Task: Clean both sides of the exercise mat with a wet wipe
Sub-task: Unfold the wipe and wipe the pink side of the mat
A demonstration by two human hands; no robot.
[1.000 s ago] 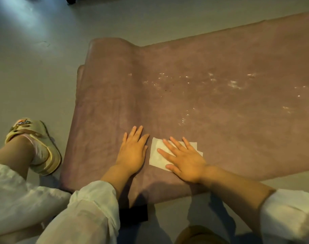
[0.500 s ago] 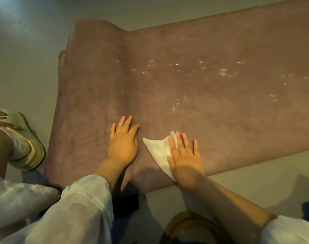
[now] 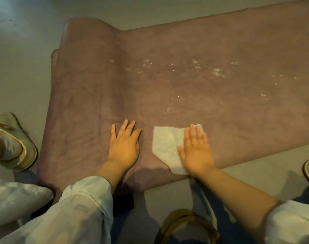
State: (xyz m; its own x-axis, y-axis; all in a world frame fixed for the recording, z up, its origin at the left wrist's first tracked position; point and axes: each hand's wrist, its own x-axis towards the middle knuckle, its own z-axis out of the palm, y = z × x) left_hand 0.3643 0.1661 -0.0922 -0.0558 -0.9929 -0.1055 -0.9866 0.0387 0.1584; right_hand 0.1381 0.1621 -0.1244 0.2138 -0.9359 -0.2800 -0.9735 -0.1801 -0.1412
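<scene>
On floor: exercise mat [image 3: 185,88] spread flat, far-left end curled. Right hand [image 3: 196,152], fingers straight, presses wet wipe [image 3: 166,147] near front edge. Left hand [image 3: 123,147] flat, bracing mat. Step: wiping upper face. Next: sweep toward glistening patches [image 3: 185,67].

left hand [image 3: 124,147] flat; right hand [image 3: 196,152] flat, fingers straight

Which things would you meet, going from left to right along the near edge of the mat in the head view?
Pale yellow sandal on a foot → left hand flat on the dusty pink exercise mat → white wet wipe → right hand pressing the wipe.
</scene>
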